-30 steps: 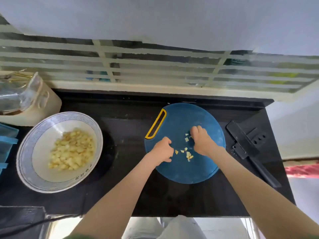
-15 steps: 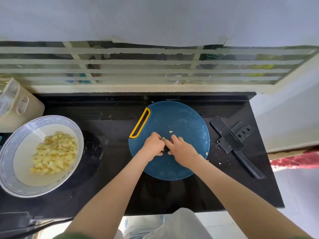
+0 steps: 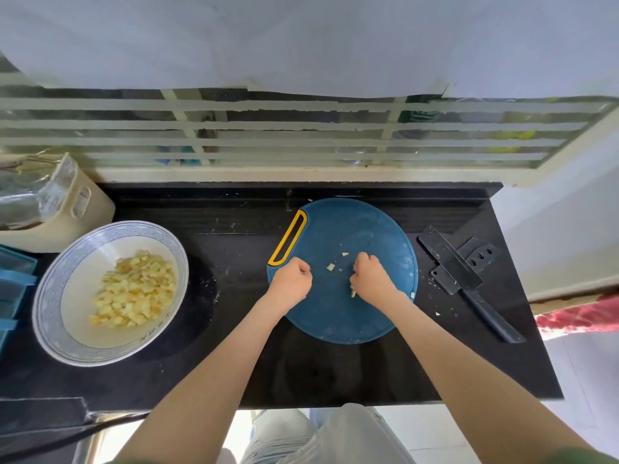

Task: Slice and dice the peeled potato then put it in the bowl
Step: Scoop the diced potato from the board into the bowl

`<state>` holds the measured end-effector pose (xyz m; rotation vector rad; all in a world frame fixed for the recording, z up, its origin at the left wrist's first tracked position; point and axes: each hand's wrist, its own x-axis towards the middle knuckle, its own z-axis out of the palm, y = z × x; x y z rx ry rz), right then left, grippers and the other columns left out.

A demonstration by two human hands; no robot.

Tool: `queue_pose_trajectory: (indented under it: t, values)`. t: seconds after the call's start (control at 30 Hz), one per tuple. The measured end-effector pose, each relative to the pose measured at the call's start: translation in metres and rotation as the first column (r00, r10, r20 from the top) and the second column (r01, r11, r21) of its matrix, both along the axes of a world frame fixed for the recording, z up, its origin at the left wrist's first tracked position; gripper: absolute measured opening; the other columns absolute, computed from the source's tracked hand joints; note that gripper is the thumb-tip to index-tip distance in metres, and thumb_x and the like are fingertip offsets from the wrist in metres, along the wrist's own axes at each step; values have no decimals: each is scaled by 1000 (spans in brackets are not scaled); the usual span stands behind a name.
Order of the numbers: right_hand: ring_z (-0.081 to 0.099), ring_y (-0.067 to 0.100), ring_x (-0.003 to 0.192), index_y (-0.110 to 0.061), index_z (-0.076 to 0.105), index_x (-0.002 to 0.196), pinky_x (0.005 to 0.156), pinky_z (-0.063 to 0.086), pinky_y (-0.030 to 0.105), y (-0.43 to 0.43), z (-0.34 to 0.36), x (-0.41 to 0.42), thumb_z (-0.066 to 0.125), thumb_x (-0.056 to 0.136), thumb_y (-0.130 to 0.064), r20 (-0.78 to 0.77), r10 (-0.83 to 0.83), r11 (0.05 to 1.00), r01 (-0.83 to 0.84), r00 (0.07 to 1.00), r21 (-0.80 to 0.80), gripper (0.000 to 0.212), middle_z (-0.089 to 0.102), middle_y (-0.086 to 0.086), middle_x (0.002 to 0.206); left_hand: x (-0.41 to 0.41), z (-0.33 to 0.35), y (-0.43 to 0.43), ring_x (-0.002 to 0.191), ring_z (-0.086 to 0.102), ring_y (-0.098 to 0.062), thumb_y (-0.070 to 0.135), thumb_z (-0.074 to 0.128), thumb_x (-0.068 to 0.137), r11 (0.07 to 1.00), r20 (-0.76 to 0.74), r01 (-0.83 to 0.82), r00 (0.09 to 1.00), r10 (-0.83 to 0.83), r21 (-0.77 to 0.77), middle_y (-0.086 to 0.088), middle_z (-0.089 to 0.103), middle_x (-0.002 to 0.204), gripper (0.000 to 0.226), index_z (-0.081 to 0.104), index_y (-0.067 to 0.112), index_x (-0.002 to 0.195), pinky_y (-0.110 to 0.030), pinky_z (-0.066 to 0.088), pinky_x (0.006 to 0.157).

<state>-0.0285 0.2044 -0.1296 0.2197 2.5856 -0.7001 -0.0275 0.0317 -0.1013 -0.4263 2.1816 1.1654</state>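
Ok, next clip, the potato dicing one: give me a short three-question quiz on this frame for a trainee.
1. Fill in: the left hand and right hand are both over the round blue ____.
2. Most of the diced potato is: A) in the patterned bowl B) in the beige tub C) on the floor.
3. True or false: the right hand holds the black cleaver.
Key: 1 cutting board; 2 A; 3 false, it lies on the black countertop, right of the board.
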Motion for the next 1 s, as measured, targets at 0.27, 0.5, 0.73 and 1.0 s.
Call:
queue_pose_trajectory:
  t: [0.27, 0.5, 0.73, 1.0]
  values:
    - [48, 16, 64, -9, 50, 89, 65, 47, 27, -37, 49, -10, 45, 98, -10, 270, -371, 648, 456, 888, -610, 10, 52, 7, 76, 1, 25, -46, 97, 63, -24, 19, 42, 99, 998, -127, 18, 992, -25, -54, -4, 59, 105, 17, 54, 17, 112, -43, 55, 86]
    - [48, 15, 63, -8, 49, 88, 60, 47, 24, -170, 83, -18, 43, 94, 1, 241, -81, 611, 239, 967, -755, 12, 51, 6, 73, 11, 65, -135, 109, 56, -23, 11, 38, 99, 937, -409, -36, 905, -117, -346, -9, 56, 123, 30, 52, 10, 125, -29, 41, 87]
    - [60, 14, 80, -12, 61, 95, 74, 53, 26, -305, 88, -15, 44, 94, -1, 192, 170, 703, 18, 967, -711, 20, 62, 6, 94, 46, 73, -252, 92, 53, -16, 18, 39, 100, 952, -328, -130, 944, 34, -278, -4, 57, 115, 32, 44, 14, 132, -27, 39, 77]
    - [53, 22, 123, -12, 56, 132, 107, 40, 35, -337, 78, -9, 46, 93, -1, -44, 338, 852, -326, 940, -410, 41, 57, 5, 132, 59, 66, -303, 96, 57, -21, 11, 33, 100, 935, -312, -172, 947, 71, -310, -10, 58, 119, 36, 42, 15, 135, -26, 42, 72]
